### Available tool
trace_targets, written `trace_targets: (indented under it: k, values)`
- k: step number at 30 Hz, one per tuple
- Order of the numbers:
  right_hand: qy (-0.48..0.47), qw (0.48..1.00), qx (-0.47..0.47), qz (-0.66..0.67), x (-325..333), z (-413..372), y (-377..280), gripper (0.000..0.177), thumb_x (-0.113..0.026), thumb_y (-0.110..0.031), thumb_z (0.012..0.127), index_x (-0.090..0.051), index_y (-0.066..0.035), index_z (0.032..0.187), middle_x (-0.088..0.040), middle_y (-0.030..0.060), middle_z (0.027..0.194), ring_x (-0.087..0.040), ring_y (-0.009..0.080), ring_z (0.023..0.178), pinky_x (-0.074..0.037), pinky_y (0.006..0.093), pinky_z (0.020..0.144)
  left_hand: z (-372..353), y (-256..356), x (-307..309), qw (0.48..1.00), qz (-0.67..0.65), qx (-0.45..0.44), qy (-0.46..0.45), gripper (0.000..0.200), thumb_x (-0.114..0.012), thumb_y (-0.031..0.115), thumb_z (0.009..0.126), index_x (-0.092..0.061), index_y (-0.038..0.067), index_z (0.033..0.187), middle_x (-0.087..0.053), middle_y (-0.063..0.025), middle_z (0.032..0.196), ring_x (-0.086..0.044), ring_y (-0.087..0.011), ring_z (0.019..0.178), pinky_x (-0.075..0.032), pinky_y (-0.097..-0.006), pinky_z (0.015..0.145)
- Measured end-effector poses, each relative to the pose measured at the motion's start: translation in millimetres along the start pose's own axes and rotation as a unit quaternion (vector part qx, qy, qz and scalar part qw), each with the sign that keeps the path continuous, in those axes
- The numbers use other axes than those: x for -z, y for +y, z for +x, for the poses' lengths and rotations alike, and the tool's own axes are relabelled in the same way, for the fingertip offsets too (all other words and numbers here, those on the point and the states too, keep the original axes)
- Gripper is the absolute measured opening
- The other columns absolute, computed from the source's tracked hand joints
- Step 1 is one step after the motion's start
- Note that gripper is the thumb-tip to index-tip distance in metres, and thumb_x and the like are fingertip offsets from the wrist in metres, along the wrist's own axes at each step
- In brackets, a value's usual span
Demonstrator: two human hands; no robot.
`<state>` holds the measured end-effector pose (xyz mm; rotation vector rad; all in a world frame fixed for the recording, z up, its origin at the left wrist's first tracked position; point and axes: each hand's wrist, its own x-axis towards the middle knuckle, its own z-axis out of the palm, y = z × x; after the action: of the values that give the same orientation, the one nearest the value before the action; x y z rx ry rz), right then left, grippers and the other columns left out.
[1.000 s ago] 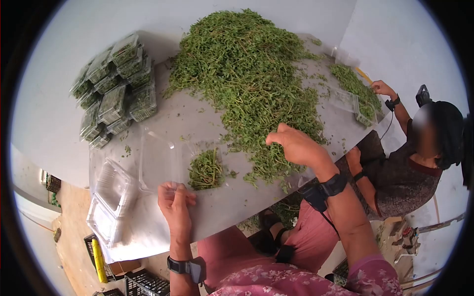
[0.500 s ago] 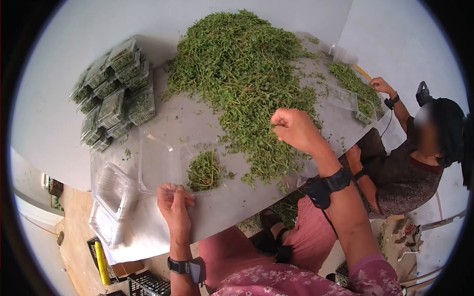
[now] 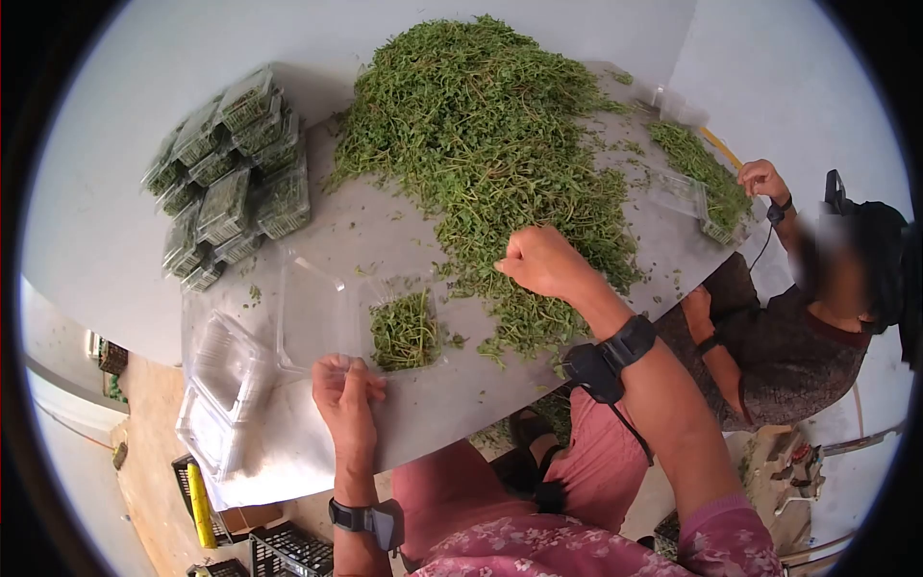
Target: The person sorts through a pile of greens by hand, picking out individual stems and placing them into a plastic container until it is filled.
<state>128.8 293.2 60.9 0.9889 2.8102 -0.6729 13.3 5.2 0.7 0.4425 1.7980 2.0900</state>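
My left hand [image 3: 348, 396] pinches the near edge of an open clear plastic clamshell container [image 3: 312, 332] on the table. One half of the clamshell has a clump of leafy green sprigs [image 3: 404, 330] in it; the lid half lies flat to the left. Over the near part of a large heap of greens [image 3: 481, 125] is my right hand [image 3: 543, 262], its fingers closed and pointing left. Anything inside those fingers is too small or hidden to make out.
Filled clamshells [image 3: 226, 207] are stacked at the back left. Nested containers [image 3: 226, 370] stand at the table's left edge. On the right, a person [image 3: 788, 337] sits by another container of greens [image 3: 707, 173]. Black crates [image 3: 288, 550] are on the floor.
My right hand has moved left and slightly down over the heap, toward the clamshell. The left hand stays at the container's edge. The whole view has shifted slightly.
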Motion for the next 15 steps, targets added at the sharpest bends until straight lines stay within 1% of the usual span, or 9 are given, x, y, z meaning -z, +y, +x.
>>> trace_targets:
  k: [3, 6, 9, 12, 15]
  values:
    - [0.040, 0.999, -0.024, -0.003, -15, 2, 7, 0.027, -0.073, -0.021, 0.080, -0.061, 0.002, 0.072, -0.059, 0.0185, 0.064, -0.058, 0.0322, 0.059, -0.048, 0.0416, 0.060, 1, -1, 1, 1.000, 0.006, 0.003, -0.005, 0.011, -0.057, 0.007, 0.093, -0.046, 0.006, 0.093, -0.058, -0.0066, 0.068, -0.057, -0.0127, 0.057, -0.045, -0.0233, 0.050]
    - [0.138, 0.990, 0.021, -0.001, -36, 5, 13, 0.031, -0.071, -0.019, 0.080, -0.057, 0.003, 0.064, -0.053, 0.0194, 0.058, -0.053, 0.0321, 0.054, -0.043, 0.0454, 0.055, 0, -1, 1, 1.000, -0.004, -0.001, 0.000, 0.011, -0.057, 0.008, 0.094, -0.046, 0.006, 0.094, -0.058, -0.0064, 0.068, -0.057, -0.0126, 0.056, -0.045, -0.0228, 0.050]
    - [0.050, 0.999, 0.001, 0.012, -25, 6, 15, 0.018, -0.066, -0.013, 0.081, -0.064, 0.004, 0.082, -0.065, 0.0240, 0.078, -0.067, 0.0399, 0.079, -0.051, 0.0497, 0.067, 0, -2, 2, 1.000, -0.010, -0.005, -0.005, 0.011, -0.057, 0.008, 0.094, -0.046, 0.006, 0.094, -0.058, -0.0064, 0.068, -0.057, -0.0126, 0.056, -0.045, -0.0223, 0.050]
    - [0.031, 0.999, -0.009, -0.002, 1, 1, 19, 0.012, -0.064, -0.009, 0.081, -0.064, 0.003, 0.082, -0.065, 0.0201, 0.078, -0.067, 0.0359, 0.077, -0.050, 0.0472, 0.065, 0, -2, 2, 1.000, -0.014, -0.006, -0.006, 0.012, -0.057, 0.008, 0.093, -0.046, 0.006, 0.095, -0.058, -0.0064, 0.068, -0.057, -0.0125, 0.056, -0.045, -0.0222, 0.050]
    - [0.112, 0.977, 0.081, 0.162, 7, -9, 26, 0.005, -0.060, -0.004, 0.084, -0.058, 0.000, 0.086, -0.055, 0.0093, 0.064, -0.051, 0.0185, 0.052, -0.045, 0.0354, 0.053, 1, -2, 2, 1.000, -0.015, -0.007, -0.007, 0.011, -0.057, 0.008, 0.093, -0.046, 0.006, 0.094, -0.059, -0.0065, 0.069, -0.057, -0.0126, 0.056, -0.045, -0.0222, 0.050]
